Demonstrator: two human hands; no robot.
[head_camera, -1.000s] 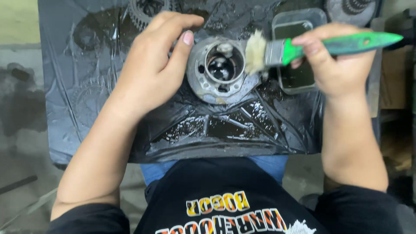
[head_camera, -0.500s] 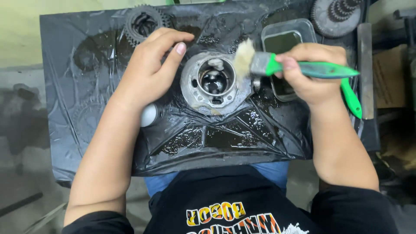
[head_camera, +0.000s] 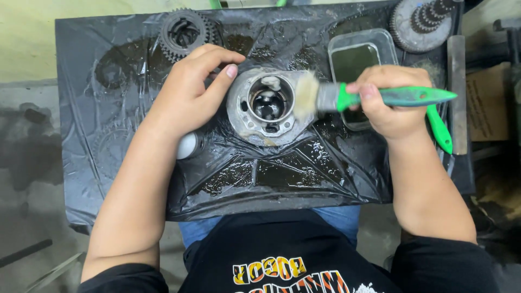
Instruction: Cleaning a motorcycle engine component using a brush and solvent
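My left hand (head_camera: 187, 97) is cupped against the left flank of the round grey metal cylinder housing (head_camera: 268, 106), thumb lying along its rim, steadying it without fully enclosing it. The housing sits bore-up on the wet black plastic sheet (head_camera: 260, 173) that covers the desk, near the middle of the sheet.

My right hand (head_camera: 393, 100) is clenched around the green handle of the flat pale-bristled paintbrush (head_camera: 369, 96), just right of the housing. The brush's long axis runs level, left to right; its bristles lie over the housing's right rim, beside the bore.

Behind and right of the housing: a clear rectangular plastic tray of dark liquid (head_camera: 361, 59). Behind and left: a dark toothed gear (head_camera: 184, 33). Far right corner: a stepped gear cluster (head_camera: 423, 21).

Both hands flank the housing; the left is the one touching it.
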